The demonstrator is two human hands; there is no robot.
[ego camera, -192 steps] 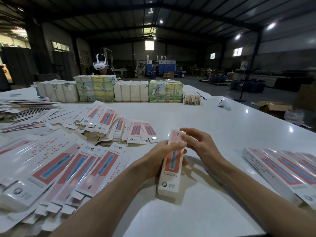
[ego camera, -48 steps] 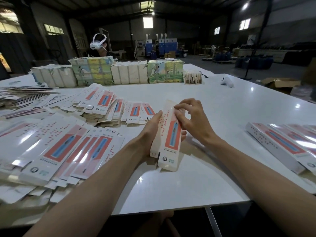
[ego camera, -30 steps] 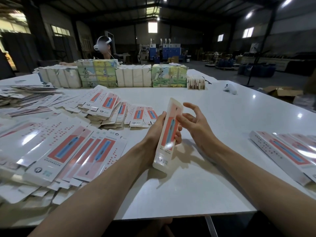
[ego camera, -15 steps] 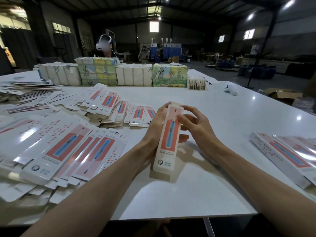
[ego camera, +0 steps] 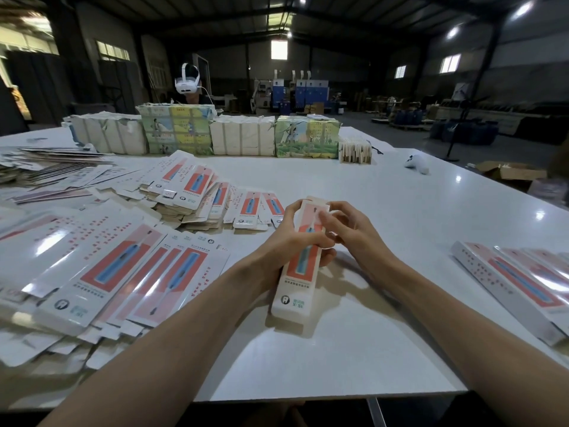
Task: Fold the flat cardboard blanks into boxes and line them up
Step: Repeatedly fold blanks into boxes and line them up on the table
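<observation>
Since 0.5 s ago: box (ego camera: 297, 285) sat nearly the same, printed face up; right hand (ego camera: 351, 232) had moved up to its far end. A second ago the box was turned edge-on; by now it was rotated back flat to the camera.

Head view:
- Left hand (ego camera: 286, 241) gripped the box round its middle, digits curled round both long edges.
- Right hand had its fingers curled onto the far end flap, with one fingertip on the face just below the top edge. It was holding the box, not spread wide.
- Box was slim, white, with a red panel and a blue item printed on it. It was held in front of the person over the table (ego camera: 338, 349), far end raised. Couldn't tell whether the near end touched the table; its shadow lay right under it.
- Flat blanks (ego camera: 123, 269) were fanned in an overlapping layer on the left, near the left forearm. A second heap of blanks (ego camera: 197, 192) lay beyond them, well left of the hands.
- Finished boxes (ego camera: 517, 282) lay side by side, touching, at the right edge of the table, apart from the hands.
- A row of wrapped bundles (ego camera: 243, 138) ran along the far side of the table, some white, some with printed pictures. A small tan stack (ego camera: 354, 151) stood just beside the row's right end.
- Small white object (ego camera: 417, 164) lay on the far right of the table, too blurred to identify.
- Another person in a white headset (ego camera: 187, 80) was behind the bundles.
- Open carton (ego camera: 508, 172) sat on the floor to the right.
</observation>
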